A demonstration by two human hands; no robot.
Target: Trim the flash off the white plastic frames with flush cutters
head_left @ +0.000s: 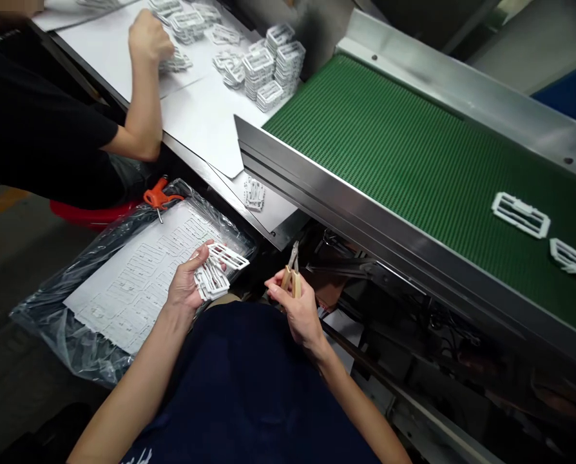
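My left hand [187, 283] is closed around several white plastic frames [212, 278], which lie fanned over the fingers above a sheet with printed outlines [138, 277]. To its right, my right hand [298, 310] grips small cutting pliers [292, 274] by their tan handles, with the metal tips pointing up and away from me. The pliers and the frames are apart. Two more white frames [520, 215] lie on the green conveyor belt [394, 142] at the right.
Stacked white frames [259, 69] stand on the white-covered table [196, 119]. A co-worker's hand [150, 38] is by another pile. An orange-handled tool [160, 194] lies on the plastic-wrapped box's edge. The conveyor's metal side rail [317, 180] runs ahead of my right hand.
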